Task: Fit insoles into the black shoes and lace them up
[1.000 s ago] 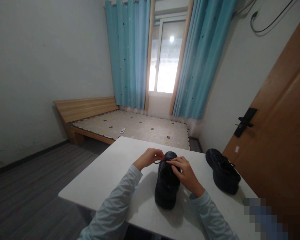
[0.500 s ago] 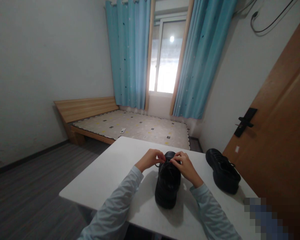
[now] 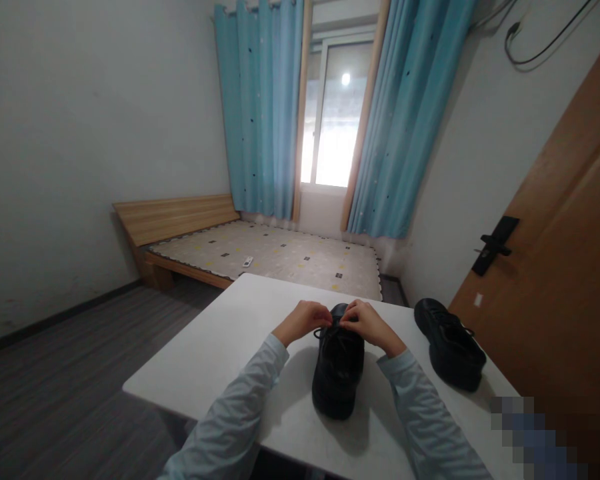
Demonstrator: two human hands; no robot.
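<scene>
The black shoe (image 3: 338, 367) stands on the white table (image 3: 220, 347) at lower centre of the frame, its long axis running almost straight up the picture, heel toward the lower edge and toe toward the bed (image 3: 260, 257). Going from left to right: the left hand (image 3: 303, 320) sits at the shoe's upper left, fingers drawn together on what looks like a lace end (image 3: 320, 331); the lace itself is thin and dark, so the pinch is likely but not sure. The right hand (image 3: 367, 325) sits at the upper right, fingertips likewise pressed together over the toe end. Both hands meet above the front of the shoe, about equally near, so the laces lie just below and between the two grips. Further right, well apart, a second black shoe (image 3: 450, 343) lies near the wooden door (image 3: 555, 267).

Compared with a second ago, the right hand has moved up from the shoe's middle to its toe end, and the two hands are now closer together.
</scene>
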